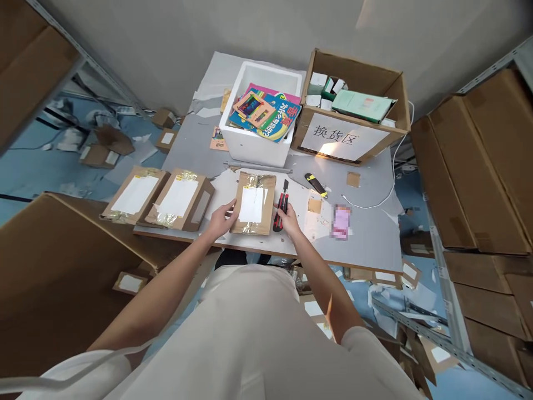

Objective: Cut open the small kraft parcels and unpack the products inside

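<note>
A taped cardboard box (266,214) with a white label lies on the table in front of me. My left hand (222,219) grips its left side, the fingers bent against the edge. At the box's right side, my right hand (288,218) is closed around a red and black utility knife (285,191), whose dark tip points away from me. Two more taped boxes, a near one (177,195) and a farther-left one (135,193), stand at the table's left edge. A yellow and black utility knife (315,184) lies to the right.
Behind stand a white foam box (254,150) with colourful books (270,116) and an open carton (306,125) of small boxes. A white cable (377,204) and a blurred pink item (341,222) lie on the table (370,239). A large open carton (62,278) is at left, shelving at right.
</note>
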`<state>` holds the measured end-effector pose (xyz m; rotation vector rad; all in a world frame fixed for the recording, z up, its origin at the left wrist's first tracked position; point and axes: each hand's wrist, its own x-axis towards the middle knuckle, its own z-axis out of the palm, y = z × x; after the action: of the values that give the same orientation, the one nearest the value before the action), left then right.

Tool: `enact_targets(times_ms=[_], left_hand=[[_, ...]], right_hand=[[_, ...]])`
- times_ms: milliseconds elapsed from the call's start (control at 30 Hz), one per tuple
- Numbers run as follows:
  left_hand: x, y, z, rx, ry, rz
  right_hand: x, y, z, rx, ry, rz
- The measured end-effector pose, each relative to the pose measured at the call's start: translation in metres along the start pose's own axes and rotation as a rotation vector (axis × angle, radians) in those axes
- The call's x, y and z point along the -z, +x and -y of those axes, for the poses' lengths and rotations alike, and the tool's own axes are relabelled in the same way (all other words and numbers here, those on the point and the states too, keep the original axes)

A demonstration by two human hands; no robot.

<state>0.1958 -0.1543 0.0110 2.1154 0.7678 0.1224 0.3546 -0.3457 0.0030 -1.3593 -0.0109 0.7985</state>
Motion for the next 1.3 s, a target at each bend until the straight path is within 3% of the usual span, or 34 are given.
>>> enact_targets(times_ms=[100,200,300,400,500,600,767,933,1067,1200,1300], left_hand=[[0.010,0.007,-0.008,0.028,0.069,0.024],[0.020,0.028,-0.018,0.004,0.158,-0.011],[0.027,0.062,-0.029,-0.132,0.267,-0.037],[0.027,0.101,-0.037,-0.265,0.356,0.007],[0.021,0.127,-0.043,-0.302,0.397,0.133],[0.018,0.135,-0.045,-0.280,0.428,0.162],[0.028,0.120,-0.036,-0.159,0.423,0.048],[0.046,0.084,-0.010,-0.087,0.297,-0.114],[0.052,0.048,0.006,-0.007,0.236,-0.118],[0.054,0.025,0.007,0.089,0.242,-0.080],[0.057,0.029,0.002,-0.127,0.329,-0.052]], right_hand=[[0.009,-0.026,-0.017,0.002,0.007,-0.056],[0.018,-0.057,-0.035,-0.083,0.130,-0.052],[0.019,-0.085,-0.048,-0.230,0.301,-0.017],[0.014,-0.102,-0.052,-0.338,0.339,0.040],[0.003,-0.107,-0.050,-0.338,0.369,0.051],[-0.005,-0.104,-0.048,-0.265,0.408,0.008],[-0.008,-0.098,-0.045,-0.167,0.406,-0.103],[-0.008,-0.074,-0.029,-0.037,0.383,-0.215],[-0.005,-0.045,-0.010,0.039,0.302,-0.249],[0.007,-0.037,0.015,0.099,-0.018,-0.308],[0.016,-0.056,0.034,0.062,-0.434,-0.344]])
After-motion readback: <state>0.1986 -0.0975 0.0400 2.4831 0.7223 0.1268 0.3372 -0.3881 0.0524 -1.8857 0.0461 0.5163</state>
